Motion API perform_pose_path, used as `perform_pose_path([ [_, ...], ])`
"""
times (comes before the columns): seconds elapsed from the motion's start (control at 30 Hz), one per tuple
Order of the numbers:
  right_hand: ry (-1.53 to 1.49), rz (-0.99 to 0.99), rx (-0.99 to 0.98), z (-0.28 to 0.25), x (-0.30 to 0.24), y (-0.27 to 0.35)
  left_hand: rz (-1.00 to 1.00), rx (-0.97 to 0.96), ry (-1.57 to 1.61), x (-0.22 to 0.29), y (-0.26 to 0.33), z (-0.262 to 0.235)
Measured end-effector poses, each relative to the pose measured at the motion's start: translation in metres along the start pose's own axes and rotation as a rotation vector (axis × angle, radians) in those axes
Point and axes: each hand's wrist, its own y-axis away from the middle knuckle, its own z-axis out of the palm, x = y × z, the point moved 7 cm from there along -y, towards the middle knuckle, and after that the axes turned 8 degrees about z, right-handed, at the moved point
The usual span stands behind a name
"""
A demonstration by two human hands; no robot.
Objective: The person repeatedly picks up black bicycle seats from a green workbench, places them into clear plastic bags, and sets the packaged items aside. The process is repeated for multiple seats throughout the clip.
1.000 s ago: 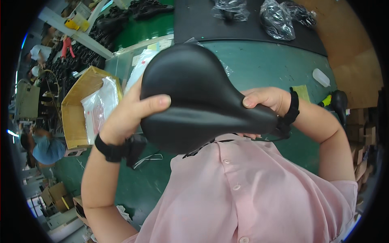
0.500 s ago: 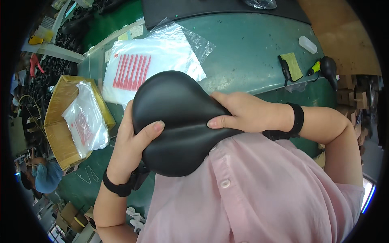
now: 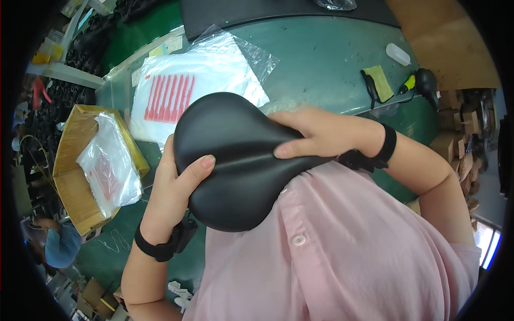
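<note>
green table (image 3: 316,61) beyond; black saddle (image 3: 227,184) held crosswise, tapering rightward.

The saddle (image 3: 230,166) is plain black; the shirt (image 3: 337,241) pale pink; the tabletop (image 3: 321,64) green; the plastic bags (image 3: 206,80) red-striped.

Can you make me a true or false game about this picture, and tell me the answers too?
1. The left grip and right grip both hold the black saddle. True.
2. The right grip is at the saddle's widest end. False: it is toward the narrow end; the left grip is at the wide end.
3. A plastic bag with red print is in the yellowish-brown box. True.
4. The shirt is green. False: it is pink.
5. A black band is around the right wrist. True.
</note>
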Motion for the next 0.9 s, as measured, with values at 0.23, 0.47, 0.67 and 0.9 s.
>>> perform_pose_path([
  [0.23,0.135,0.161,0.227,0.005,-0.008,0.004,-0.021,-0.007,0.023,-0.001,0.000,-0.002],
  [0.47,0.307,0.188,0.330,0.008,-0.017,-0.009,-0.036,-0.008,0.005,-0.005,0.001,-0.006],
  [0.67,0.381,0.241,0.318,0.014,-0.019,-0.024,-0.058,-0.024,0.017,-0.009,0.001,-0.010],
  [0.9,0.075,0.125,0.076,0.019,-0.009,-0.007,0.039,-0.044,0.000,-0.005,0.006,-0.016],
])
